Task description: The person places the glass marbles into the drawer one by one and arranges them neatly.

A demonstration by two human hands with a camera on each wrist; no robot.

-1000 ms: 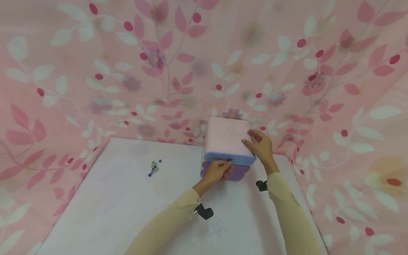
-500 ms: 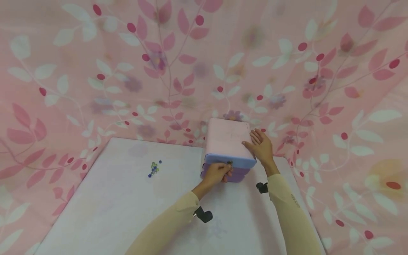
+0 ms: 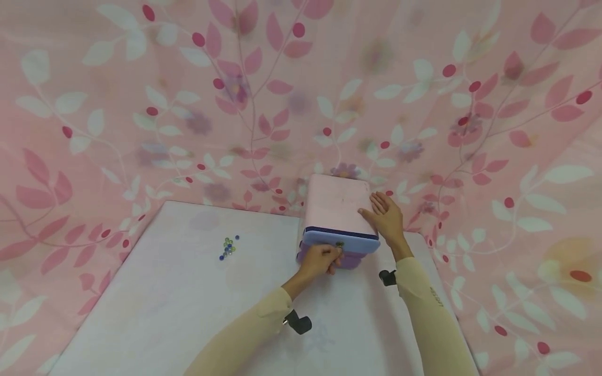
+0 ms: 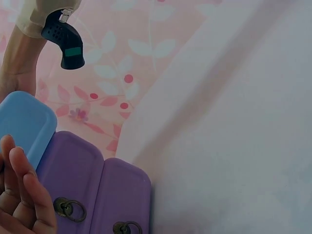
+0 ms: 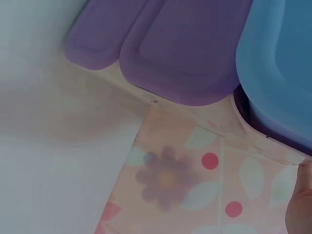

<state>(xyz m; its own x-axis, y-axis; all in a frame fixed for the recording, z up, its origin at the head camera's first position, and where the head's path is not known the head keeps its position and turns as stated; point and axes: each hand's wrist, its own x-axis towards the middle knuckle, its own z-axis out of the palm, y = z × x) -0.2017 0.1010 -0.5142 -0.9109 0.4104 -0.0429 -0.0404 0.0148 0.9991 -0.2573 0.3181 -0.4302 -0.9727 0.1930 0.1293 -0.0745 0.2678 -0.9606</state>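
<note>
A small pink chest of drawers [image 3: 340, 203] stands at the back of the white table. Its top blue drawer [image 3: 366, 243] is slightly out, with a dark gap behind the front. My left hand [image 3: 320, 259] pinches that drawer's ring pull [image 3: 339, 244]; the ring is mostly covered by fingers. Below are two purple drawers [image 4: 73, 170], both closed, with bronze ring pulls [image 4: 73, 209]. My right hand [image 3: 388, 218] rests against the chest's right side, fingers extended and thumb over the top edge. In the right wrist view, part of this hand [image 5: 300, 202] touches the pink casing.
Several blue and green glass marbles [image 3: 228, 248] lie in a loose cluster on the white table [image 3: 178, 292], left of the chest. A pink floral cloth [image 3: 254, 104] hangs close behind the chest and around the table's sides.
The blue drawer has come out a little toward me, opening a dark gap under the pink top. My left hand moved with it; my right fingers have straightened along the side.
</note>
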